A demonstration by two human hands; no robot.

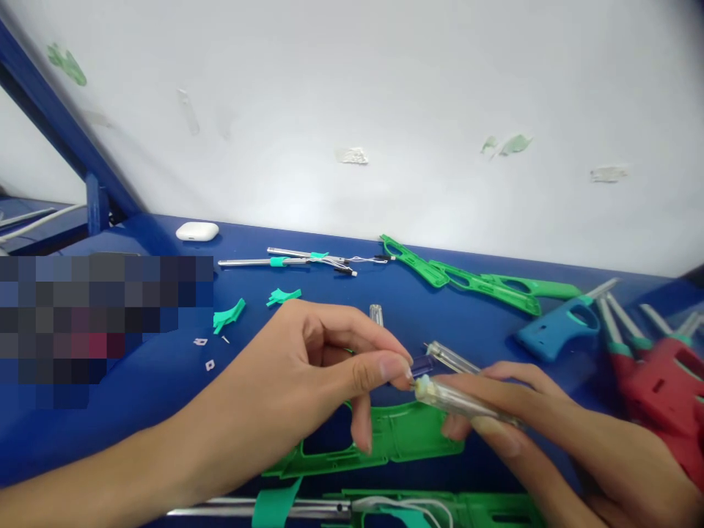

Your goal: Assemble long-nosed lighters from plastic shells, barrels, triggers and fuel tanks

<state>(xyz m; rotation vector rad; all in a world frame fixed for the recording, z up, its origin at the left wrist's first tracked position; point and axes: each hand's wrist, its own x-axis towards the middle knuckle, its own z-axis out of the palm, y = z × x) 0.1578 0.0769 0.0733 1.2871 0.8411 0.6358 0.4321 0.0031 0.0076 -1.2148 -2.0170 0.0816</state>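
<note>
My left hand pinches a small dark blue piece between thumb and forefinger, right at the end of a clear plastic tube. My right hand is closed round that clear tube, holding it slanted toward the left hand. Both hands hover just above a green plastic handle shell lying flat on the blue table. A second clear tube lies just behind my fingers.
Green handle shells, a blue one and red assembled ones lie to the right. Metal rods with wires, a white earbud case, small teal clips and a tiny clear vial sit behind. Another green assembly lies at the near edge.
</note>
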